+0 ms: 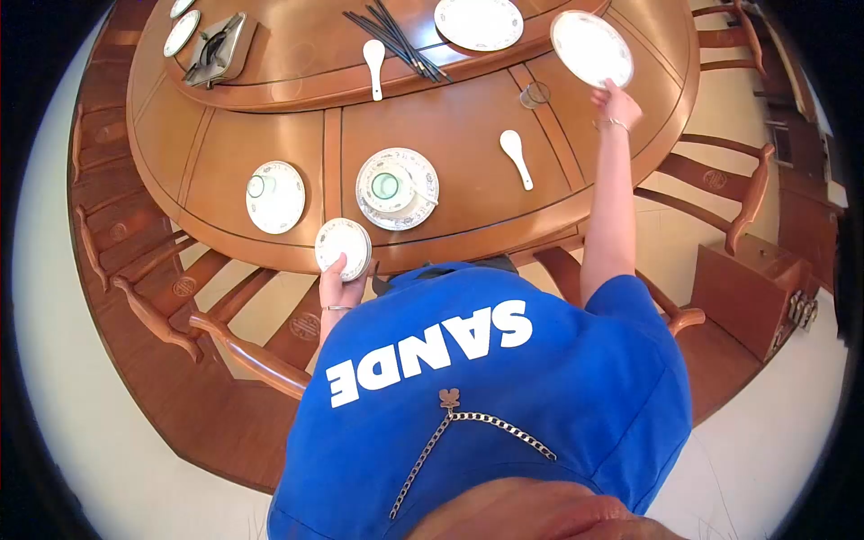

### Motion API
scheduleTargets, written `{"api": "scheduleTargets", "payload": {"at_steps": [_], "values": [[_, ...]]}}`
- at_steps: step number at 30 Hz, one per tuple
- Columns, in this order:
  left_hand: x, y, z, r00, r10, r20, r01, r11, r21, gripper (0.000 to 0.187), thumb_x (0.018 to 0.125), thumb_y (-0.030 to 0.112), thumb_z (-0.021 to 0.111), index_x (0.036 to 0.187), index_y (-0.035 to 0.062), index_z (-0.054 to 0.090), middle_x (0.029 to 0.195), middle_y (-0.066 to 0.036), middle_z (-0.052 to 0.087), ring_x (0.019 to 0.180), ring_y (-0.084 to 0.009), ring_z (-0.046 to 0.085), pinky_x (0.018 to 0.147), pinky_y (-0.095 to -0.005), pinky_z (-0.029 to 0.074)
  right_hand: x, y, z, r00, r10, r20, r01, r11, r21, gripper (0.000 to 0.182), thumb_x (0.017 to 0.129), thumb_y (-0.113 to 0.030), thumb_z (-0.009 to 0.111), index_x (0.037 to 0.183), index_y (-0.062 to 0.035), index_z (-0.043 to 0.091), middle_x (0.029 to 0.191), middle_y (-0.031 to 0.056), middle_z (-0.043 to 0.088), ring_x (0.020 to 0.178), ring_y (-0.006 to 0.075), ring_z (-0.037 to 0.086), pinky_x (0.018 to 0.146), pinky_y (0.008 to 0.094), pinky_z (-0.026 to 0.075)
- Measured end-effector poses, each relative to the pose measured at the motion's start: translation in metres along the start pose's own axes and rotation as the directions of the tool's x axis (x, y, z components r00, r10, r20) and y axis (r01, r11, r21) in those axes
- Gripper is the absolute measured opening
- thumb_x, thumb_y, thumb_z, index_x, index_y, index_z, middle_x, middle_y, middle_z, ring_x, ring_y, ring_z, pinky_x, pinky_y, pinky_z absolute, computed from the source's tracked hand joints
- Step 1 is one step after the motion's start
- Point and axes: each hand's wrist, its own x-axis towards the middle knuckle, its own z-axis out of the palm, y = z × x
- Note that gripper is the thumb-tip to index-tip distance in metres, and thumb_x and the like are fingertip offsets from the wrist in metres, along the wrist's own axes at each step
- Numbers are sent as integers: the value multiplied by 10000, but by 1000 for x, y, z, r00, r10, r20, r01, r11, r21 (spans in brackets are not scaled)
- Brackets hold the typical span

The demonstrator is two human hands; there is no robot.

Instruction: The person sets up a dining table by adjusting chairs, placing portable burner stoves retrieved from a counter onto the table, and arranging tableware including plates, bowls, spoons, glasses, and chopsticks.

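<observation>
My left hand (335,290) grips a short stack of small white plates (342,246) at the table's near edge, thumb over the rim. Out to the right, my right hand (619,105) holds a larger white plate (591,47) by its near rim, tilted above the table. A white spoon (516,160) and a clear glass (534,95) lie to the left of that arm. Just beyond my left hand, a plate (432,209) bears a bowl with a green-tinted glass (385,185) in it. Another plate (286,211) carries a clear glass (262,185).
The round wooden table (486,216) has a raised centre with a portable stove (216,52), a spoon (374,67), black chopsticks (393,40) and a large plate (479,22). Wooden chairs (720,184) ring the table. A brown cabinet (742,297) stands at right.
</observation>
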Motion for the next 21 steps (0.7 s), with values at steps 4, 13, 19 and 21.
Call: {"api": "scheduleTargets", "payload": {"at_steps": [4, 13, 19, 21], "values": [[12, -2, -10, 1000, -3, -1, 3, 1000, 4, 491, 917, 45, 523, 1384, 95, 382, 1319, -154, 521, 1182, -361, 536, 947, -556, 478, 4, 12, -75, 989, 18, -144, -30, 997, -78, 152, 855, -36, 647, 839, 111, 616, 708, 173, 664, 525, 203, 634, 428, 278, 496], [-2, -3, 21, 998, -53, -38, 55, 996, 64, 482, 924, 52, 509, 1387, 77, 376, 1321, -178, 513, 1169, -380, 542, 943, -571, 470, -2, 85, -151, 960, 141, -241, -153, 988, -33, 127, 842, 1, 667, 866, 104, 596, 732, 167, 659, 565, 220, 656, 425, 283, 518], [-2, -6, 13, 999, -50, 14, 48, 996, 81, 472, 927, 56, 511, 1381, 74, 383, 1311, -182, 515, 1163, -381, 544, 936, -571, 474, -4, 104, -157, 943, 235, -236, -249, 968, -28, 155, 860, -42, 675, 896, 83, 589, 750, 161, 664, 561, 219, 654, 429, 283, 534], [-5, -8, 15, 999, -51, -2, 51, 996, 75, 471, 927, 53, 509, 1381, 76, 384, 1312, -182, 513, 1163, -382, 543, 938, -573, 472, 2, 107, -160, 931, 290, -223, -309, 949, -59, 197, 873, -89, 674, 877, 87, 585, 726, 173, 663, 543, 224, 650, 425, 290, 541]]}}
